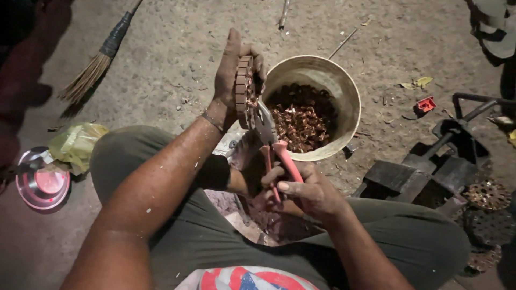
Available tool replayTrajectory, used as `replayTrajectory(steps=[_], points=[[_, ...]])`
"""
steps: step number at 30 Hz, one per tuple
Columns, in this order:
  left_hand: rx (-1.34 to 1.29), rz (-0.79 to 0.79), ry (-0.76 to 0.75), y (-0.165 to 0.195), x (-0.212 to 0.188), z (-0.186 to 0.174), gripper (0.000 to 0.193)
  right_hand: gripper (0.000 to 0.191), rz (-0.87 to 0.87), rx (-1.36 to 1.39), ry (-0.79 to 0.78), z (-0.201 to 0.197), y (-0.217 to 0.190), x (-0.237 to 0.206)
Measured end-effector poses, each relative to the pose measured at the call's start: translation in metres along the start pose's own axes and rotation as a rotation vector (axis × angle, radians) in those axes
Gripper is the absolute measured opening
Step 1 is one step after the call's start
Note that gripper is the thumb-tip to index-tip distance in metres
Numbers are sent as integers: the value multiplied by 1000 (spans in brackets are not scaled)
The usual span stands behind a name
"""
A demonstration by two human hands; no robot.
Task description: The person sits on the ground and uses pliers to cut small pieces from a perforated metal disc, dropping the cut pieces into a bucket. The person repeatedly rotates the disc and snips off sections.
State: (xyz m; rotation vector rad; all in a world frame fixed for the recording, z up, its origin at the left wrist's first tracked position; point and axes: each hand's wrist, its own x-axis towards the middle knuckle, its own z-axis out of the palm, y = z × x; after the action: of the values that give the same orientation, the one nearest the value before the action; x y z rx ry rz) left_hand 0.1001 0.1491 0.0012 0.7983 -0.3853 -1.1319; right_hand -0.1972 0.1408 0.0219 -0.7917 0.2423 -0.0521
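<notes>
Just above the rim of the round cream bucket (352, 102) of coppery scrap, the left hand (231, 75) grips a slotted, copper-segmented cylindrical motor part (244, 88) upright. The right hand (306, 190) is closed around the red-handled pliers (274, 145), whose nose bites the part's lower edge. The step looks like stripping copper pieces; the next pull needs a firm, steady left-hand hold.

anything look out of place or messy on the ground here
Nothing is spilled from the bucket; its copper bits sit inside. Scraps lie loose on the dirt: a small red piece, a yellow scrap and thin sticks. The left hand holds a segmented ring; the right hand grips pliers.
</notes>
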Motion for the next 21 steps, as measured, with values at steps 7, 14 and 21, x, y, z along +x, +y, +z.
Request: replayTrajectory(steps=[7,14,21], points=[[327,18,378,-10,5,2,53,35,-321,-1355,612,14,17,23],[252,13,468,-10,-1,11,53,41,-285,-1175,480,8,-3,19],[233,110,296,-14,-1,5,60,59,-47,-797,243,0,-2,8]])
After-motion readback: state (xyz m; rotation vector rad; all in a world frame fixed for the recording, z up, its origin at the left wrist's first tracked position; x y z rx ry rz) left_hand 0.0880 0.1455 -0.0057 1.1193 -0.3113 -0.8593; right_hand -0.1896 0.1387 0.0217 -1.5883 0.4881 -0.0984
